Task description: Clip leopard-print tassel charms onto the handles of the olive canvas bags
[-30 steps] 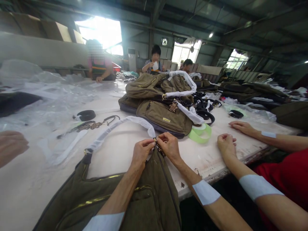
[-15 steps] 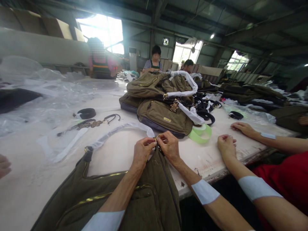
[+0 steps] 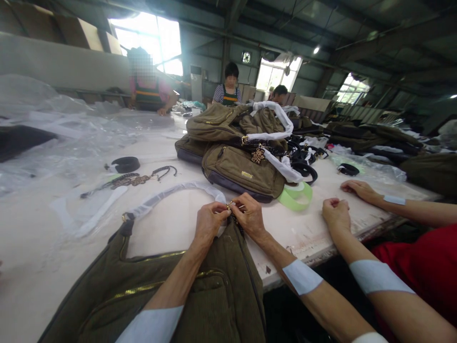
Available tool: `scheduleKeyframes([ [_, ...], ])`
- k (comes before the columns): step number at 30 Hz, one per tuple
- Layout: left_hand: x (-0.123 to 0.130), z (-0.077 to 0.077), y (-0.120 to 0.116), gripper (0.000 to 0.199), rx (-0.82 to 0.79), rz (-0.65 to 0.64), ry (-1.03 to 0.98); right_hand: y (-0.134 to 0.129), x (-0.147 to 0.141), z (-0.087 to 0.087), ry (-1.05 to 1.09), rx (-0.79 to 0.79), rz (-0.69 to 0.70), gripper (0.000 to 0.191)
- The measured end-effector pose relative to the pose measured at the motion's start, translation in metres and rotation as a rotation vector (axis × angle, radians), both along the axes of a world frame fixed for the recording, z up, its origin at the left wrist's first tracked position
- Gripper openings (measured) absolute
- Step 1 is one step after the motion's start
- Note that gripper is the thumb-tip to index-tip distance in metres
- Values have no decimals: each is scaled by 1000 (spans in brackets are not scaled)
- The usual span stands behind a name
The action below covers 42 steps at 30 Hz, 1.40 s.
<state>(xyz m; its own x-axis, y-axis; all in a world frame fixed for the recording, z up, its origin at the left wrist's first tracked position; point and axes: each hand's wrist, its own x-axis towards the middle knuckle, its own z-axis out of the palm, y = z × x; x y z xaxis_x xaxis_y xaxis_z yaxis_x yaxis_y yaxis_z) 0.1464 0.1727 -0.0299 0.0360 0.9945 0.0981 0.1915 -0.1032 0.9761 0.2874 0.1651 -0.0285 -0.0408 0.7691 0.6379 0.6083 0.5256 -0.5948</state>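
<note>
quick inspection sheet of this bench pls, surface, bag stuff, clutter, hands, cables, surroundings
surface: white work table, scuffed along its front edge
job's things: olive corduroy bag, white-wrapped strap, small gold clasp
clutter: pile of olive bags, black strap coil, pale green tape roll, plastic sheeting
hands: left hand and right hand pinch the clasp together above the bag
cables: nothing seen
surroundings: co-worker's hands at right, person in a striped top across the table, steel-roofed shed, bright windows

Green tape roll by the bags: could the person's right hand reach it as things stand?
Probably yes. The right hand is pinching a small metal clasp, but the light green tape roll lies ahead on the table, with no object between them; it would have to let go first.
</note>
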Motion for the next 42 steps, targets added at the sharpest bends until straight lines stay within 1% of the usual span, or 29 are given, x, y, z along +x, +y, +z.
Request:
scheduleKeyframes([
  [4,0,-4,1,10,-43,-2,-15,3,0,-4,-25,-29,17,9],
  [9,-2,-8,3,11,-38,-11,-12,6,-1,-6,40,-99,13,9],
  [14,-4,-11,5,14,-110,-19,-119,5,-1,-4,-2,-61,36,11],
  [19,0,-9,6,20,-205,-50,-232,6,-1,-2,-7,-78,122,12],
  [21,1,-8,5,27,-209,-37,-251,8,-3,-3,76,-129,112,12],
  [24,0,-8,4,32,-180,-4,-279,12,-8,-6,341,-263,71,13],
  [26,0,-8,3,29,-161,12,-291,14,-9,-7,505,-347,69,17],
  [28,0,-6,2,25,-171,2,-312,15,-9,-8,599,-405,88,20],
  [31,0,0,0,20,-210,-51,-329,14,-6,-7,672,-474,120,20],
  [35,0,6,-2,22,-212,-87,-316,10,-2,-3,765,-560,137,21],
  [39,1,7,-3,20,-200,-103,-373,7,1,0,818,-639,140,27],
  [42,2,8,-3,22,-213,-121,-382,5,4,1,824,-682,141,32],
])
